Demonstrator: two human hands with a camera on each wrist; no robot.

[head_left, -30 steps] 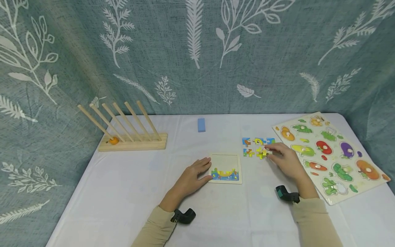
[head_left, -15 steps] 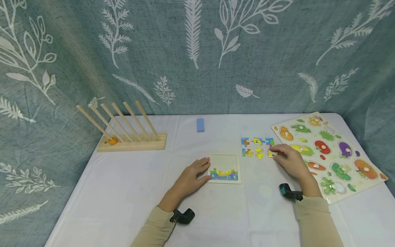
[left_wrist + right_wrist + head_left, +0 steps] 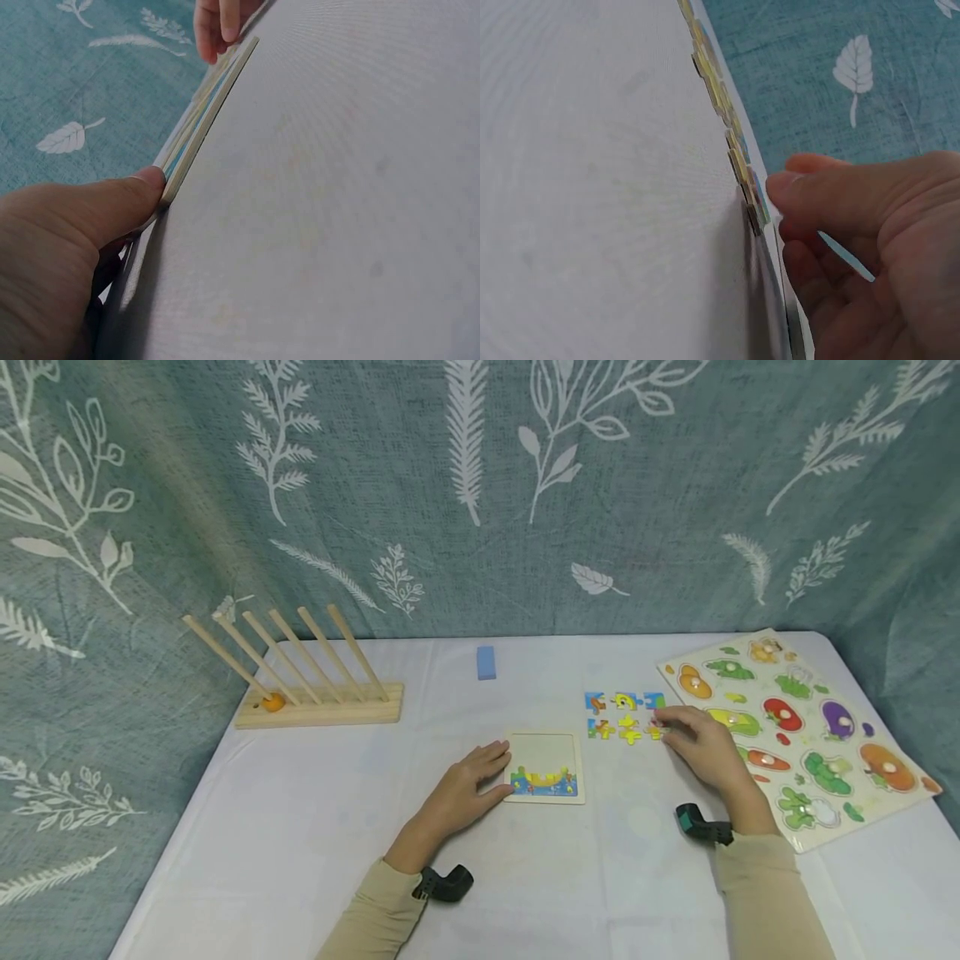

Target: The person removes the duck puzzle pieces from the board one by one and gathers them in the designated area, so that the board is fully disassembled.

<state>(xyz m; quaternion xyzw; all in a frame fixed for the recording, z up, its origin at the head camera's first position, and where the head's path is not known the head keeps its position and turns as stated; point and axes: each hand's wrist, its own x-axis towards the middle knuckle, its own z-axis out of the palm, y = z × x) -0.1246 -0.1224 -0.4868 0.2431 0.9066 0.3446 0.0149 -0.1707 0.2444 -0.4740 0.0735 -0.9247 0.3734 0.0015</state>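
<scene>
A square wooden puzzle frame [image 3: 545, 741] lies on the white table with a blue-and-yellow strip of picture along its bottom. My left hand [image 3: 465, 789] rests at its left side, and in the left wrist view the thumb [image 3: 124, 202] touches a corner of the frame. To the right, loose jigsaw pieces lie in two rows, among them a yellow piece [image 3: 629, 729] and a blue one [image 3: 654, 700]. My right hand [image 3: 701, 747] is at the lower right jigsaw piece [image 3: 652, 730], which lies flat; its thumb and fingers are beside that piece, partly covering it.
A vegetable peg puzzle board [image 3: 813, 760] lies angled at the right, close to the right forearm. At the back left stands a wooden rack [image 3: 322, 714] with upright rods and an orange bead [image 3: 273, 702]. A blue block [image 3: 486, 662] lies near the back edge.
My right hand has shifted right from the middle of the lower row to its end piece. That piece now shows more between the fingertips. My left hand stays at the frame.
</scene>
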